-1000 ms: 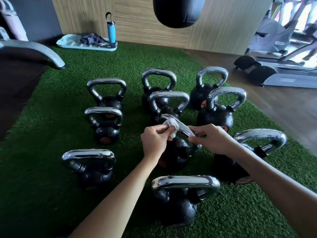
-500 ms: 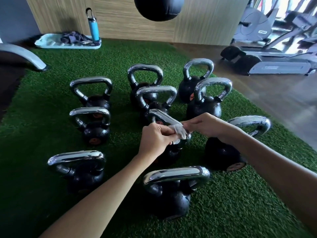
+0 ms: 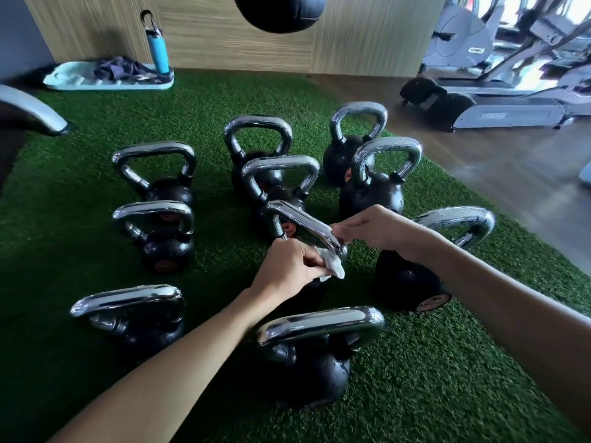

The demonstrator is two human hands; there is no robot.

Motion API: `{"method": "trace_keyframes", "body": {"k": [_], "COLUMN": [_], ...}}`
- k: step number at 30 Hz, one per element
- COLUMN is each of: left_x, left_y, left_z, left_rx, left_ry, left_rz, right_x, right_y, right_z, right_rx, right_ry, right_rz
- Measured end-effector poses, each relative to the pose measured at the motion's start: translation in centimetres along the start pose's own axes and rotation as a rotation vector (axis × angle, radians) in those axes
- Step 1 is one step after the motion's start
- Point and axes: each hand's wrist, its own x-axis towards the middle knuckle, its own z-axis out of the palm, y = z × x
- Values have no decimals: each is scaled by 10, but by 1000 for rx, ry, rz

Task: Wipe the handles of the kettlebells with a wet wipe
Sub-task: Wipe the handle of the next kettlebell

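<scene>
Several black kettlebells with chrome handles stand on green turf [image 3: 80, 251]. The middle kettlebell's chrome handle [image 3: 297, 219] runs slanted between my hands; its body is mostly hidden under them. My left hand [image 3: 287, 266] pinches a crumpled white wet wipe [image 3: 331, 266] against the handle's right bend, just under the bar. My right hand [image 3: 377, 228] holds the same end of the handle from above with curled fingers. The nearest kettlebell [image 3: 313, 356] sits right below my forearms.
A kettlebell with a wide handle [image 3: 457, 222] stands close under my right wrist. A black punching bag [image 3: 279, 11] hangs overhead at the back. A blue bottle [image 3: 158, 49] and a light mat [image 3: 73, 81] lie by the wooden wall. Exercise machines [image 3: 499, 100] stand on the right.
My left hand has slid the wipe along the handle from its upper part down to the right bend. My right hand stayed gripping that end.
</scene>
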Motion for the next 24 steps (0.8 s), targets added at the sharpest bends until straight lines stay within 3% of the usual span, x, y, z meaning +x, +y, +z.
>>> {"method": "trace_keyframes", "body": {"k": [10,15,18,21,24], "left_x": [-2,-7,-12,-15,-12], "left_y": [-19,-18,-11,3,17], "left_z": [10,-6,-24,-37,-46], "left_rx": [58,-33,-239,-404,-459], "left_ry": [22,81,204,227,218], "left_rz": [46,9,-21,-20,-12], "right_x": [0,-14,-25,-33,-33], "right_y": [7,4,-11,-30,-38], "right_z": [10,13,10,9,13], "right_rx": [-110,-411,-421,-403,-277], "right_ry": [135,367,286,107,57], "right_rz": [-31,-276,-378,-334,-314]}}
